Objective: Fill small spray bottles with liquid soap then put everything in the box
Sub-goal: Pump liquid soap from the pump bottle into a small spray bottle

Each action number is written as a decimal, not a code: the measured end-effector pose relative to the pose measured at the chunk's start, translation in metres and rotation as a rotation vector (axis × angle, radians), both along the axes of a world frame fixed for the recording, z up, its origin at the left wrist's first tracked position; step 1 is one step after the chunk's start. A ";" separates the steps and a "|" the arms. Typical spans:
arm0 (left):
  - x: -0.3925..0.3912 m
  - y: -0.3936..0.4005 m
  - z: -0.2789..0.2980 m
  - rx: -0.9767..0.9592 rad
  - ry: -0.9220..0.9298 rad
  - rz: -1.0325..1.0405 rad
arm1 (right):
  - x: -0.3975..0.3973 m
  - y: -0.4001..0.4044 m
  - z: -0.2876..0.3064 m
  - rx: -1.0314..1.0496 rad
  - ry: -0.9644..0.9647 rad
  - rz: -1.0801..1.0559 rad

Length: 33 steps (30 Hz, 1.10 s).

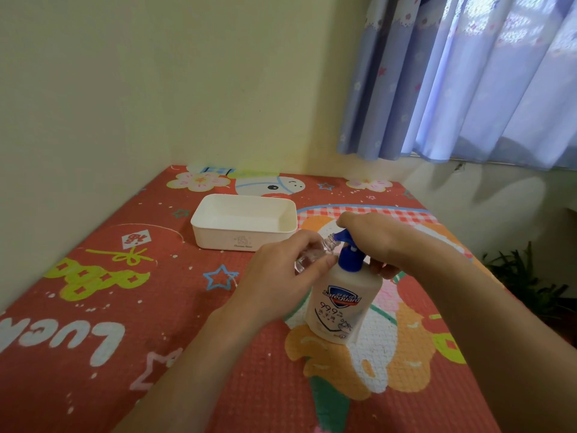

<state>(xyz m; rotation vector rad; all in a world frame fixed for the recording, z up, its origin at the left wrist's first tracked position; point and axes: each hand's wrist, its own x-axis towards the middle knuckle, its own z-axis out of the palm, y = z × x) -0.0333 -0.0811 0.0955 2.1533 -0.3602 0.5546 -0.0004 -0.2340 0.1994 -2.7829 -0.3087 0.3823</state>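
Observation:
A white soap bottle (342,304) with a blue pump (348,256) stands on the red patterned mat. My left hand (281,273) grips a small clear spray bottle (315,253), tilted, with its open neck right at the pump's nozzle. My right hand (377,237) rests on top of the pump head, fingers bent over it. A white rectangular box (243,242) sits behind the hands, with nothing visible inside.
The mat (156,307) covers the table, which meets a cream wall on the left and at the back. A blue curtain (468,79) hangs at the upper right. A green plant (524,276) stands past the table's right edge.

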 end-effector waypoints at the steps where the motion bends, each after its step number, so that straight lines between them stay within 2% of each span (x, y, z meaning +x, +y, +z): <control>1: 0.000 0.000 0.000 0.007 -0.004 0.002 | 0.000 0.001 -0.001 -0.043 -0.024 0.025; 4: -0.001 -0.001 0.001 0.023 -0.020 0.006 | 0.001 0.004 -0.002 -0.106 -0.103 0.059; 10: 0.000 -0.001 0.001 0.027 -0.029 0.019 | 0.005 0.002 -0.006 -0.235 -0.138 0.166; 15: 0.000 0.000 -0.001 0.011 -0.018 0.018 | 0.012 0.007 -0.015 -0.305 -0.177 0.100; 22: 0.000 0.000 -0.002 0.020 -0.016 0.028 | 0.016 0.007 -0.018 -0.400 -0.199 0.146; 25: -0.001 0.000 -0.002 0.018 -0.007 0.018 | 0.015 0.006 -0.019 -0.365 -0.212 0.137; 29: -0.002 0.000 0.001 0.022 0.002 0.013 | 0.014 0.003 -0.017 -0.219 -0.179 0.070; 33: -0.001 -0.001 0.004 0.042 -0.017 0.021 | 0.006 0.000 -0.006 0.082 0.022 -0.081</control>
